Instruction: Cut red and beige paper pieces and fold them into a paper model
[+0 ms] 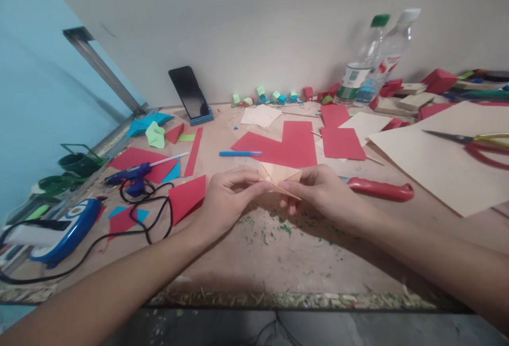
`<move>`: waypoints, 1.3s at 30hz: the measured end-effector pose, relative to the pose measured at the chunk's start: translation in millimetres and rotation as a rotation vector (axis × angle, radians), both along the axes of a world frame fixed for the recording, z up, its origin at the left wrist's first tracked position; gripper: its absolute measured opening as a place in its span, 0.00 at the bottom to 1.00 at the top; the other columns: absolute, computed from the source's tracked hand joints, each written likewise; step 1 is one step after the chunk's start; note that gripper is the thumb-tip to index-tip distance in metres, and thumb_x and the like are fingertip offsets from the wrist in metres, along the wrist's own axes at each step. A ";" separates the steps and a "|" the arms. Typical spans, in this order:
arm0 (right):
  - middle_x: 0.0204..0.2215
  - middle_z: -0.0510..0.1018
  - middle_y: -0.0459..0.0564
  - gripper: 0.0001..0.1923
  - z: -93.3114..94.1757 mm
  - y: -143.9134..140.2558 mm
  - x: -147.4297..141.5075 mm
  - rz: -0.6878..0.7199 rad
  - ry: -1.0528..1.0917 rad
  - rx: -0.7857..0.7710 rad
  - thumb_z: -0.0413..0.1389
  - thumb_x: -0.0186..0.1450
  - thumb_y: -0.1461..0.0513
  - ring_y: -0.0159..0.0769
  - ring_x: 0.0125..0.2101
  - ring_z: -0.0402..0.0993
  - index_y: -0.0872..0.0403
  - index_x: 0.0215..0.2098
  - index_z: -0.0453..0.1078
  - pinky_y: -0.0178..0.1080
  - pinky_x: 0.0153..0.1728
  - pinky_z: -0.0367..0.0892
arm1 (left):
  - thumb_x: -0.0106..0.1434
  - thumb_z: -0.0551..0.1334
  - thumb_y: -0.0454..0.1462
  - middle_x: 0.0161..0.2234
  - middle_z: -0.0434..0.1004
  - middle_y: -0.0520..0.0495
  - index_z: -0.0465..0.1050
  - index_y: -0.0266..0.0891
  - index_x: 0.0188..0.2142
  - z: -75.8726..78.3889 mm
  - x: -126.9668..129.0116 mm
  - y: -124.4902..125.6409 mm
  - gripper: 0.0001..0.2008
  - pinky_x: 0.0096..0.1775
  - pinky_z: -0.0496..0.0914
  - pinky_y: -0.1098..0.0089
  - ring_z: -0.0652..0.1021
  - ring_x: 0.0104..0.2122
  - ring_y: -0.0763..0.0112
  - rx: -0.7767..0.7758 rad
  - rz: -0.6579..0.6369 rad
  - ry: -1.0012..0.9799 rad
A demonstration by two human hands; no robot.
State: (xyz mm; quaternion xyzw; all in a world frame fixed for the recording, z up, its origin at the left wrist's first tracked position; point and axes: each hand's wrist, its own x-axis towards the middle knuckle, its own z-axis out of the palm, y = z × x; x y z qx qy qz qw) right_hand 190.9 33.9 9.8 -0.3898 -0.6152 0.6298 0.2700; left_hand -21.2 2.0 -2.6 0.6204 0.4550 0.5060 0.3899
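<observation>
Between my hands is a folded piece of cream paper [284, 173], held just above the table. My left hand [233, 195] pinches its left side between thumb and fingers. On the right side, my right hand [318, 187] grips it with the thumb on top and fingers beneath. Creases and a pointed flap show on the paper; parts of it are hidden by my fingers. Behind it lie a red paper sheet [298, 142] with a corner cut out and a blue pen [240, 153]. A red-handled knife [379, 188] rests right of my right hand.
At left, a blue glue gun [131, 174] trails a black cable [149, 237] near a blue-and-white device [67, 234]. A phone [190, 91] leans on a stand. Two plastic bottles [356, 78] stand back right. Scissors [477, 142] lie on a large cream sheet [429, 166].
</observation>
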 end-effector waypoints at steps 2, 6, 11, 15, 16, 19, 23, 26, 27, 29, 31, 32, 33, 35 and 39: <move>0.24 0.82 0.53 0.27 -0.8 -0.4 0.3 0.008 -0.007 0.011 0.66 0.61 0.41 0.32 0.20 0.75 0.57 0.26 0.79 0.35 0.24 0.67 | 0.60 0.74 0.38 0.30 0.83 0.50 0.85 0.43 0.29 1.2 1.0 -1.3 0.04 0.36 0.72 0.70 0.78 0.31 0.69 -0.011 0.021 -0.021; 0.24 0.82 0.51 0.26 3.8 -3.7 0.9 -0.031 0.039 -0.007 0.65 0.64 0.41 0.31 0.20 0.74 0.56 0.26 0.78 0.35 0.25 0.68 | 0.61 0.73 0.40 0.28 0.82 0.52 0.83 0.41 0.29 3.1 0.6 -1.3 0.06 0.33 0.70 0.73 0.77 0.29 0.72 -0.031 0.084 -0.002; 0.34 0.84 0.51 0.21 7.3 -5.6 0.3 -0.001 0.164 -0.021 0.67 0.63 0.45 0.36 0.31 0.80 0.53 0.42 0.79 0.36 0.30 0.74 | 0.62 0.73 0.40 0.28 0.81 0.53 0.81 0.40 0.29 6.4 -0.4 -2.3 0.08 0.32 0.70 0.74 0.77 0.28 0.74 0.008 0.176 0.047; 0.45 0.82 0.50 0.40 1.9 -5.6 -3.4 -0.059 0.261 -0.038 0.73 0.58 0.55 0.39 0.36 0.83 0.45 0.64 0.63 0.37 0.30 0.77 | 0.63 0.72 0.40 0.29 0.82 0.54 0.81 0.41 0.30 8.2 -0.2 -4.7 0.07 0.33 0.71 0.76 0.78 0.29 0.75 0.054 0.173 0.064; 0.45 0.82 0.47 0.43 0.8 -5.8 -4.0 -0.099 0.294 -0.029 0.74 0.58 0.57 0.37 0.34 0.83 0.42 0.65 0.59 0.37 0.28 0.77 | 0.63 0.72 0.39 0.29 0.81 0.54 0.81 0.41 0.30 8.4 -0.2 -4.8 0.07 0.33 0.71 0.76 0.78 0.28 0.76 0.064 0.173 0.058; 0.41 0.82 0.43 0.33 1.3 -6.8 -3.9 -0.166 0.341 0.026 0.73 0.57 0.60 0.35 0.27 0.82 0.44 0.55 0.63 0.37 0.24 0.76 | 0.62 0.72 0.37 0.30 0.82 0.54 0.81 0.41 0.30 8.8 -0.8 -3.2 0.05 0.33 0.72 0.76 0.78 0.29 0.76 0.093 0.167 0.017; 0.26 0.82 0.45 0.09 8.9 -9.6 -2.3 -0.178 0.234 0.116 0.67 0.60 0.63 0.34 0.24 0.80 0.53 0.39 0.76 0.35 0.24 0.76 | 0.58 0.74 0.32 0.36 0.85 0.52 0.83 0.42 0.34 8.1 -2.9 -0.6 0.05 0.38 0.75 0.76 0.81 0.34 0.74 0.147 0.092 -0.050; 0.25 0.84 0.46 0.07 13.4 -11.1 -2.6 -0.260 0.234 0.134 0.66 0.58 0.66 0.30 0.23 0.79 0.53 0.36 0.81 0.32 0.25 0.76 | 0.57 0.73 0.29 0.39 0.85 0.52 0.84 0.44 0.38 7.5 -5.3 0.4 0.10 0.37 0.76 0.76 0.81 0.34 0.75 0.180 0.074 -0.047; 0.25 0.85 0.46 0.07 14.1 -11.1 -2.9 -0.286 0.241 0.132 0.66 0.57 0.65 0.30 0.23 0.79 0.53 0.35 0.82 0.31 0.25 0.76 | 0.58 0.72 0.29 0.39 0.86 0.52 0.84 0.44 0.39 7.1 -6.4 0.8 0.11 0.37 0.77 0.76 0.81 0.32 0.76 0.181 0.084 -0.038; 0.25 0.85 0.47 0.06 14.7 -10.4 -3.4 -0.311 0.251 0.120 0.68 0.57 0.63 0.31 0.24 0.80 0.53 0.35 0.83 0.31 0.26 0.76 | 0.58 0.72 0.29 0.38 0.86 0.51 0.85 0.44 0.40 6.0 -8.7 2.3 0.11 0.37 0.77 0.76 0.82 0.32 0.75 0.186 0.106 -0.020; 0.25 0.85 0.47 0.07 14.6 -9.2 -3.5 -0.309 0.254 0.106 0.70 0.57 0.61 0.32 0.24 0.81 0.52 0.35 0.83 0.32 0.25 0.77 | 0.58 0.72 0.29 0.39 0.86 0.50 0.85 0.44 0.39 4.6 -10.6 4.1 0.11 0.38 0.78 0.74 0.82 0.34 0.74 0.197 0.102 -0.005; 0.25 0.85 0.47 0.07 14.3 -8.6 -3.3 -0.304 0.249 0.099 0.70 0.56 0.61 0.32 0.24 0.81 0.52 0.34 0.83 0.32 0.25 0.77 | 0.59 0.71 0.29 0.39 0.86 0.49 0.86 0.44 0.40 4.2 -11.2 4.7 0.11 0.40 0.78 0.74 0.83 0.36 0.72 0.202 0.091 -0.003; 0.25 0.85 0.47 0.08 14.0 -8.0 -3.0 -0.301 0.240 0.094 0.71 0.56 0.61 0.32 0.24 0.81 0.52 0.34 0.84 0.33 0.25 0.77 | 0.59 0.71 0.29 0.41 0.86 0.49 0.86 0.44 0.40 4.3 -11.4 5.2 0.11 0.41 0.78 0.73 0.83 0.39 0.71 0.209 0.082 -0.004; 0.25 0.85 0.47 0.09 13.2 -7.4 -2.3 -0.295 0.226 0.089 0.72 0.55 0.60 0.32 0.23 0.81 0.52 0.35 0.84 0.34 0.26 0.78 | 0.59 0.71 0.30 0.42 0.85 0.48 0.87 0.44 0.39 6.3 -10.7 5.0 0.10 0.42 0.79 0.72 0.83 0.42 0.69 0.220 0.077 -0.010; 0.28 0.86 0.50 0.12 12.4 -7.7 -1.1 -0.261 0.200 0.077 0.72 0.57 0.57 0.36 0.28 0.83 0.52 0.37 0.85 0.36 0.29 0.79 | 0.59 0.73 0.33 0.39 0.83 0.47 0.87 0.44 0.33 15.9 -7.5 2.6 0.04 0.43 0.78 0.69 0.82 0.41 0.67 0.198 0.115 0.006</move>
